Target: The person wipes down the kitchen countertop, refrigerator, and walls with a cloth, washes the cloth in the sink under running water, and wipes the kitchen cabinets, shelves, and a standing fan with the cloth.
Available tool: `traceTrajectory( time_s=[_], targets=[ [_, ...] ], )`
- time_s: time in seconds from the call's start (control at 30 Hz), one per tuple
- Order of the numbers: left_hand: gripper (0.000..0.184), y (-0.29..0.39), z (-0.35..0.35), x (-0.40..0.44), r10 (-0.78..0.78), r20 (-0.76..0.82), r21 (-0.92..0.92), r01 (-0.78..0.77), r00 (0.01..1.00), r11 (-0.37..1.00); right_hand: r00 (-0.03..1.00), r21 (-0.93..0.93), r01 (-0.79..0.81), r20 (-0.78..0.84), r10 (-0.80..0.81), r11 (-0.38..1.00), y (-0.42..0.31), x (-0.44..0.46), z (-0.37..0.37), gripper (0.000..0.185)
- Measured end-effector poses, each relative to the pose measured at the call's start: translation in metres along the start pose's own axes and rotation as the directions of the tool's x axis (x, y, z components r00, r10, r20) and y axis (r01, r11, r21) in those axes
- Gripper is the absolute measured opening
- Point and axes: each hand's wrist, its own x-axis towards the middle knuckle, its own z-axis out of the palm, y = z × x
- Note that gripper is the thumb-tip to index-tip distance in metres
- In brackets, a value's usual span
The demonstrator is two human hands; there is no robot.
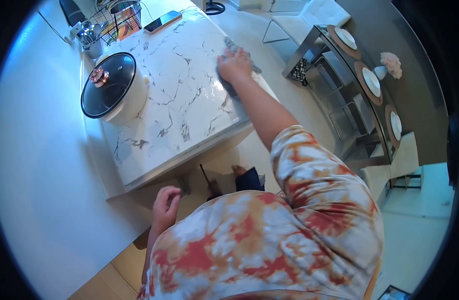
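Note:
My right hand [235,66] presses a grey cloth [227,86] flat on the white marbled countertop [164,107], close to its right edge. Parts of the cloth stick out above and below the hand. Off the counter, below its front edge, my left hand [166,204] hangs with its fingers curled and nothing visible in them. A white pot [129,102] with a dark glass lid [112,82] and a copper-coloured knob stands at the counter's left side, well apart from both hands.
At the counter's far end are a phone [163,22], a black wire basket [120,22] and a holder with utensils [93,48]. A wall runs along the left. To the right stand a dining table with plates [371,82], a flower vase and white chairs [309,20].

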Motion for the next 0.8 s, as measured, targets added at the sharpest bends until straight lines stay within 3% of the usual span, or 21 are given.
traceTrajectory(
  time_s=[0.1,0.17,0.2,0.23,0.27,0.33,0.37,0.43,0.47,0.5,0.57,0.6,0.67,0.8],
  targets=[
    [0.014,0.011,0.012,-0.009,-0.081,-0.158,-0.099,0.066,0.984,0.993,0.976,-0.071,0.207,-0.059,-0.211,0.976,-0.045,0.014,0.018,0.058],
    [0.015,0.025,0.027,-0.007,-0.099,-0.211,-0.145,0.069,0.972,0.987,0.833,-0.216,0.547,0.046,-0.551,0.809,-0.076,-0.008,0.029,0.052],
    [0.015,0.03,0.035,-0.004,-0.096,-0.245,-0.184,0.051,0.965,0.982,0.757,-0.325,0.629,0.053,-0.651,0.706,-0.096,-0.043,0.024,0.051],
    [0.016,0.034,0.045,0.001,-0.073,-0.258,-0.189,0.024,0.963,0.982,0.604,0.038,0.792,0.095,-0.791,0.61,-0.1,-0.079,0.013,0.051],
    [0.016,0.041,0.056,0.007,-0.085,-0.27,-0.191,0.033,0.959,0.981,0.475,0.088,0.873,0.073,-0.877,0.48,-0.108,-0.113,0.024,0.05],
    [0.016,0.055,0.072,0.019,-0.063,-0.243,-0.206,0.012,0.968,0.979,0.384,0.409,0.844,-0.013,-0.923,0.345,-0.088,-0.17,0.017,0.048],
    [0.017,0.06,0.076,0.024,-0.029,-0.218,-0.17,-0.009,0.976,0.985,0.376,0.418,0.844,-0.014,-0.927,0.336,-0.072,-0.167,0.009,0.048],
    [0.016,0.068,0.082,0.026,-0.059,-0.265,-0.199,0.005,0.963,0.98,0.265,0.423,0.847,0.189,-0.946,0.322,-0.018,-0.148,-0.018,0.048],
    [0.016,0.07,0.085,0.026,-0.082,-0.308,-0.237,0.008,0.948,0.972,0.244,0.354,0.9,0.07,-0.967,0.252,0.014,-0.121,0.004,0.049],
    [0.016,0.069,0.088,0.023,-0.094,-0.331,-0.24,0.012,0.939,0.971,0.293,0.269,0.904,0.177,-0.94,0.333,0.028,-0.094,-0.025,0.052],
    [0.015,0.064,0.095,0.011,-0.171,-0.433,-0.327,0.022,0.885,0.945,0.417,0.159,0.891,0.077,-0.906,0.424,0.056,-0.025,-0.016,0.054],
    [0.015,0.065,0.098,0.005,-0.189,-0.464,-0.327,0.031,0.866,0.944,0.546,0.088,0.827,0.11,-0.831,0.555,0.053,-0.001,-0.026,0.059],
    [0.014,0.065,0.103,-0.011,-0.209,-0.501,-0.281,0.071,0.84,0.957,0.669,-0.075,0.743,0.091,-0.737,0.665,0.035,0.058,0.011,0.07],
    [0.013,0.06,0.113,-0.04,-0.284,-0.584,-0.248,0.166,0.76,0.954,0.736,-0.013,0.676,0.068,-0.674,0.737,-0.057,0.05,0.021,0.07]
  ],
)
